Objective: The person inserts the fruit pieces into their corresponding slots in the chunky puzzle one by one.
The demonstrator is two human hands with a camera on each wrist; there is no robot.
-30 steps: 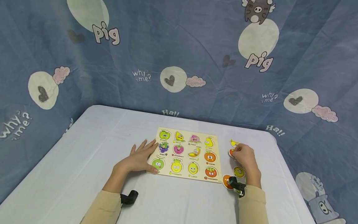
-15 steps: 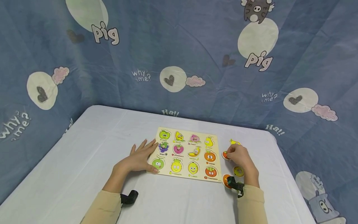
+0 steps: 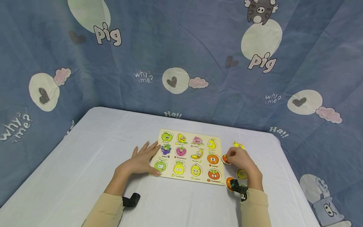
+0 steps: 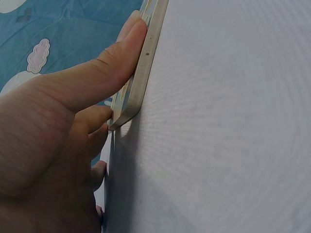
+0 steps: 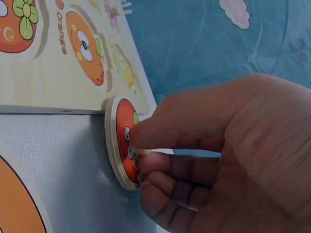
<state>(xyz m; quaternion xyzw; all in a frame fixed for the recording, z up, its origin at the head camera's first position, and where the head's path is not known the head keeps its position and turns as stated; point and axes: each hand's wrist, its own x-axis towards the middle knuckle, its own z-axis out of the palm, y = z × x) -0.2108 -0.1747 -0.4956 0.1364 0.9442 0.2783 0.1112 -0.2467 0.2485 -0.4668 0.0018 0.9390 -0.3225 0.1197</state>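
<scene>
The wooden fruit puzzle board (image 3: pixel 187 167) lies flat on the table. My left hand (image 3: pixel 141 160) rests on its left side with fingers spread; in the left wrist view the thumb (image 4: pixel 114 65) lies along the board's near edge. My right hand (image 3: pixel 239 159) pinches a round red puzzle piece (image 5: pixel 125 116) by its small knob, between thumb and fingertips. This piece, with a face and green leaf, is tilted up on edge close beside the board's right side. The right wrist view shows the printed orange picture (image 5: pixel 86 48) just past it.
Right of the board lie a yellow piece (image 3: pixel 239 145), a yellow-green round piece (image 3: pixel 241 174) and an orange piece (image 3: pixel 228 183), the last partly behind the black wrist camera (image 3: pixel 238 186). Knobbed pieces, such as the strawberry (image 3: pixel 180 152), sit in the board. A blue printed curtain (image 3: pixel 181 47) hangs behind.
My right hand has carried the red piece leftward, up to the board's right edge, uncovering more of the yellow piece behind. The left hand and board have stayed still.
</scene>
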